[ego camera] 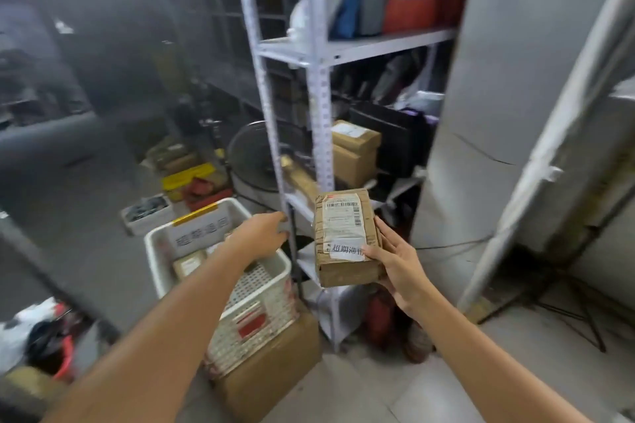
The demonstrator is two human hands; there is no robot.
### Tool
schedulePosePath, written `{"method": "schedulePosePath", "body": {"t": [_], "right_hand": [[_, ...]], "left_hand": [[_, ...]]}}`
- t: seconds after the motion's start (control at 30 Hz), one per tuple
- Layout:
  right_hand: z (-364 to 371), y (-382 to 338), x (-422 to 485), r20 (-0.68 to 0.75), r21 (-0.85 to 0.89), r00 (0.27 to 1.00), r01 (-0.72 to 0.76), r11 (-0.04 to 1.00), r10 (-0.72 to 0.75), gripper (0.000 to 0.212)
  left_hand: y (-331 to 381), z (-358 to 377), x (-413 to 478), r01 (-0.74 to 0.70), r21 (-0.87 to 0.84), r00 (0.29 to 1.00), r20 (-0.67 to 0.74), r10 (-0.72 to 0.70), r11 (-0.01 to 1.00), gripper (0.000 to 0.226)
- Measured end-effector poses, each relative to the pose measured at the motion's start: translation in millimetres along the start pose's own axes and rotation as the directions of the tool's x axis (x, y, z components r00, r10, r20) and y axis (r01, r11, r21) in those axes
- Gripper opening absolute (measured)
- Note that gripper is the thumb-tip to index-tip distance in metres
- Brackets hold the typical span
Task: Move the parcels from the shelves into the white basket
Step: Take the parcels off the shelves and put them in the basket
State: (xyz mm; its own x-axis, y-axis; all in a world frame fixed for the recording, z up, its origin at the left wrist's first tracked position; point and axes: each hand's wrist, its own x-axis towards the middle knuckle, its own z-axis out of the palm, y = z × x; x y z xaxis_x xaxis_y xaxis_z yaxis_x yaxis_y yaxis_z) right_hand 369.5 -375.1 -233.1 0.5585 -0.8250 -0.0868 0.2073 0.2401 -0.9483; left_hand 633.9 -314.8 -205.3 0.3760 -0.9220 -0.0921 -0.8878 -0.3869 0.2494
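My right hand (398, 268) grips a brown cardboard parcel (343, 237) with a white shipping label, holding it in the air in front of the white metal shelf unit (321, 96). My left hand (264, 233) reaches forward over the white basket (261, 299), its fingers loosely curled and holding nothing. The basket sits low at the left of the shelf on a brown box (271, 371), and a small brown parcel (189, 264) lies inside it. More brown parcels (354, 154) stand on a middle shelf.
A fan (251, 154) stands behind the shelf post. Yellow and red bins (192, 182) and a small white tray (147, 213) lie on the floor beyond the basket. A grey cabinet (481, 113) rises at the right. Cables run across the tiled floor (549, 371).
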Motion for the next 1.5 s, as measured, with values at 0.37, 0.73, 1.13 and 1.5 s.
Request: {"method": "schedulePosePath", "body": {"t": [0.37, 0.73, 1.13, 1.5], "right_hand": [[175.2, 115.5, 156.0, 0.258, -0.006, 0.933, -0.259, 0.966, 0.252, 0.068], [262.8, 226.4, 348.4, 0.245, -0.045, 0.882, -0.405, 0.913, 0.403, 0.068], [311.0, 443.3, 567.6, 0.284, -0.246, 0.798, -0.474, 0.845, 0.531, 0.071], [342.2, 612.7, 675.0, 0.247, -0.273, 0.838, -0.421, 0.865, 0.487, 0.071]], "left_hand": [[-232.9, 15.8, 13.9, 0.352, -0.132, 0.936, 0.034, -0.35, 0.927, 0.04], [-375.2, 92.2, 129.6, 0.512, -0.271, 0.858, 0.108, -0.503, 0.815, 0.043], [-539.0, 266.0, 280.4, 0.685, -0.285, 0.724, 0.158, -0.672, 0.671, 0.048], [-652.7, 409.4, 390.7, 0.635, -0.198, 0.772, 0.158, -0.615, 0.747, 0.053]]}}
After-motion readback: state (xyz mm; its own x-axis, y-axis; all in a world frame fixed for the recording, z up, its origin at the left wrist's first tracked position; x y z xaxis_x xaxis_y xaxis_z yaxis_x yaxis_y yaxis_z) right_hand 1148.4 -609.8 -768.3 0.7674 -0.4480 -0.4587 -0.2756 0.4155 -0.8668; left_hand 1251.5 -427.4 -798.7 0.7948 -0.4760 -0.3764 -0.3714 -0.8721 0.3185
